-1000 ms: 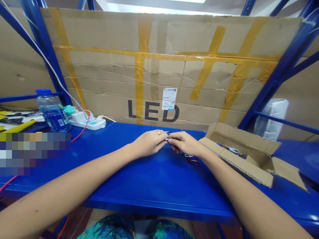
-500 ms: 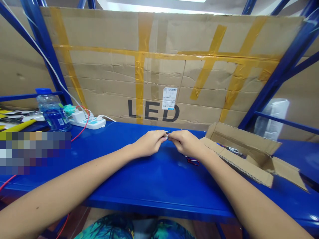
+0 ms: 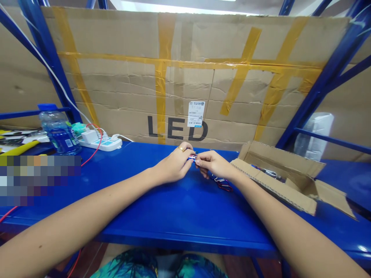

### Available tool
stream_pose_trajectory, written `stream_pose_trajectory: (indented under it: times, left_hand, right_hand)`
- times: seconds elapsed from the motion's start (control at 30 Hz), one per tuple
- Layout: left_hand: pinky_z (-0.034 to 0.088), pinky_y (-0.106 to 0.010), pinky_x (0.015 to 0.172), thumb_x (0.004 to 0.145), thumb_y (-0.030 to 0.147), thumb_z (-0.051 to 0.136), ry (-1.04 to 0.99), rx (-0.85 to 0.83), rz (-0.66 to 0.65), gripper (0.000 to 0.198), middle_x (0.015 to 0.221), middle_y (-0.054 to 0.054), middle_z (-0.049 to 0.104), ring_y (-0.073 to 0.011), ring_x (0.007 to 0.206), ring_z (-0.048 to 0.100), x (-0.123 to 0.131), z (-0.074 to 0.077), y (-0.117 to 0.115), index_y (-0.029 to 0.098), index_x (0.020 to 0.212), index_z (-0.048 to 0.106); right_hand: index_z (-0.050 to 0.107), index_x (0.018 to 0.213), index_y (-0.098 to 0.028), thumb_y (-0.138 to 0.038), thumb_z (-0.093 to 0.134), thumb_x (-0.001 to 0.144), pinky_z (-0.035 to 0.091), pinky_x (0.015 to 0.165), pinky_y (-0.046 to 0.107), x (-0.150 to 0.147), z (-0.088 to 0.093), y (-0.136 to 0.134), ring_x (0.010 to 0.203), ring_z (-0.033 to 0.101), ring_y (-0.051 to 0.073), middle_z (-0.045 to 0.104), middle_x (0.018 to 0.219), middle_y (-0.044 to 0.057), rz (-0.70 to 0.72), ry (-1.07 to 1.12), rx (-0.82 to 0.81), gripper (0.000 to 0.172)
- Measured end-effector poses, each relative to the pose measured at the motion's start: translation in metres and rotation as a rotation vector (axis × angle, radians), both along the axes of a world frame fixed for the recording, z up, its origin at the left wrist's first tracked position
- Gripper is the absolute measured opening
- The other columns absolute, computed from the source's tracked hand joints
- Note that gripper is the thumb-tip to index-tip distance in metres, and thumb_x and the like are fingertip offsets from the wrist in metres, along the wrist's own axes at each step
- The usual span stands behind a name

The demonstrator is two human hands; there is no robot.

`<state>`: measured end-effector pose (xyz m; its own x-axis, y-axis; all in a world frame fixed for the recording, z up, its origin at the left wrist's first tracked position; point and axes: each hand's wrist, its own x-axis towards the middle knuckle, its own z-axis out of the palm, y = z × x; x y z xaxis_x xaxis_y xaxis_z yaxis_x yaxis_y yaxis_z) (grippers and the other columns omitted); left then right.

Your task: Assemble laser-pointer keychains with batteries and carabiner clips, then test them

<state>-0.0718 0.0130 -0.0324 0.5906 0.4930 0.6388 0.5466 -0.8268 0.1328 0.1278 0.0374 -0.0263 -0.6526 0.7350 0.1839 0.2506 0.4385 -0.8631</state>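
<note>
- The left hand point(image 3: 174, 166) and the right hand point(image 3: 213, 164) meet near the middle of the blue steel table point(image 3: 185, 235), close to its far edge.
- A small metal clip point(image 3: 192, 157) sits between the two hands, pinched at the fingertips. Its exact shape is too small to make out, though blue and red show on it.
- The left fingers point(image 3: 185, 152) curl closed around the clip's left end, and a gold ring point(image 3: 181, 148) shows on one of them.
- The right thumb and forefinger point(image 3: 199, 159) press together on the clip's right end, with the other fingers tucked beneath. Neither hand is released.
- Just below the right hand, a little tangle of carabiner clips point(image 3: 223, 185), some red and some silver, lies on the table without touching the fingers.
- To the right, an open cardboard box point(image 3: 278, 170) rests near the table's right edge, with a metal tool point(image 3: 271, 172) inside.
- Toward the far left corner stand a plastic water bottle point(image 3: 59, 133) and a white power strip point(image 3: 100, 144), with a red cable point(image 3: 97, 135) looping from it.
- A taped cardboard sheet point(image 3: 185, 85) printed with "LED" stands upright along the far edge, held against the blue rack upright point(image 3: 49, 65).
- A white plastic bag point(image 3: 314, 135) stands beyond the box.
</note>
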Motion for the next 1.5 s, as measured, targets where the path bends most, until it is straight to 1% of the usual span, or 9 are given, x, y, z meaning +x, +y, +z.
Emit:
stream_pose_trajectory:
  times: [0.1,0.2,0.4,0.67,0.87,1.03,1.17,1.27,1.5]
  left_hand:
    - [0.049,-0.043,0.095,0.095,0.016,0.039,0.015,0.029,0.035,0.021,0.117,-0.018,0.05,-0.0239,0.108,0.055,0.001,-0.003,0.005,0.011,0.098,0.059]
    - [0.05,-0.042,0.093,0.094,0.014,0.042,0.04,0.069,0.05,0.017,0.108,-0.015,0.057,-0.0238,0.105,0.056,0.001,-0.004,0.007,0.012,0.095,0.059]
    - [0.052,-0.036,0.077,0.095,0.022,0.048,0.083,0.107,0.11,0.013,0.098,-0.009,0.068,-0.0215,0.088,0.065,-0.002,-0.003,-0.001,0.015,0.1,0.058]
    - [0.05,-0.029,0.073,0.096,0.018,0.043,0.081,0.089,-0.038,0.014,0.088,-0.006,0.064,-0.0171,0.083,0.062,0.001,-0.002,-0.006,0.016,0.09,0.056]
    - [0.05,-0.038,0.091,0.097,0.02,0.041,-0.004,0.046,0.027,0.017,0.106,-0.012,0.059,-0.0206,0.099,0.058,0.006,0.001,-0.009,0.014,0.104,0.056]
    - [0.053,-0.039,0.084,0.098,0.019,0.037,0.066,-0.005,0.065,0.021,0.1,-0.013,0.063,-0.0228,0.094,0.062,0.005,-0.004,-0.004,0.013,0.096,0.057]
    - [0.054,-0.04,0.082,0.096,0.019,0.042,0.139,-0.006,0.099,0.017,0.1,-0.011,0.067,-0.0243,0.094,0.066,0.002,-0.006,-0.004,0.015,0.104,0.057]
    - [0.054,-0.037,0.082,0.096,0.017,0.043,0.114,0.014,0.051,0.017,0.102,-0.011,0.068,-0.0232,0.096,0.066,0.001,-0.006,-0.004,0.014,0.106,0.057]
    - [0.053,-0.033,0.079,0.098,0.018,0.04,0.06,0.099,0.021,0.019,0.099,-0.011,0.067,-0.0206,0.093,0.065,0.0,-0.005,-0.002,0.014,0.105,0.057]
  right_hand:
    - [0.053,0.069,-0.019,-0.03,0.053,0.085,0.042,0.043,0.023,-0.001,-0.001,-0.001,0.04,0.05,0.011,0.051,0.046,-0.004,-0.056,-0.036,0.066,0.02]
    - [0.053,0.068,-0.019,-0.027,0.052,0.085,0.041,0.044,0.023,-0.002,0.002,-0.003,0.04,0.05,0.011,0.052,0.046,-0.004,-0.077,-0.06,0.1,0.018]
    - [0.054,0.065,-0.018,-0.032,0.056,0.083,0.04,0.045,0.024,0.001,0.01,-0.005,0.041,0.052,0.012,0.055,0.046,-0.003,-0.012,0.009,0.028,0.023]
    - [0.054,0.061,-0.017,-0.031,0.058,0.079,0.034,0.044,0.024,0.005,0.01,-0.003,0.04,0.048,0.01,0.052,0.046,-0.003,0.108,0.047,-0.107,0.023]
    - [0.051,0.062,-0.018,-0.032,0.059,0.081,0.039,0.045,0.023,0.006,0.014,-0.005,0.043,0.051,0.011,0.051,0.047,-0.004,-0.014,0.011,0.05,0.025]
    - [0.052,0.061,-0.019,-0.027,0.056,0.08,0.039,0.044,0.023,0.003,0.015,-0.008,0.041,0.049,0.011,0.052,0.045,-0.003,-0.072,-0.054,0.108,0.021]
    - [0.051,0.056,-0.019,-0.026,0.058,0.076,0.037,0.043,0.023,0.002,0.013,-0.007,0.039,0.048,0.011,0.052,0.043,-0.003,-0.036,-0.021,0.005,0.022]
    - [0.054,0.056,-0.017,-0.023,0.06,0.07,0.035,0.042,0.024,0.002,0.014,-0.007,0.037,0.047,0.011,0.05,0.042,-0.003,-0.013,0.07,-0.159,0.017]
    - [0.058,0.06,-0.016,-0.023,0.063,0.073,0.036,0.04,0.025,0.0,0.014,-0.01,0.039,0.039,0.011,0.027,0.037,-0.008,0.009,0.263,-0.483,0.016]
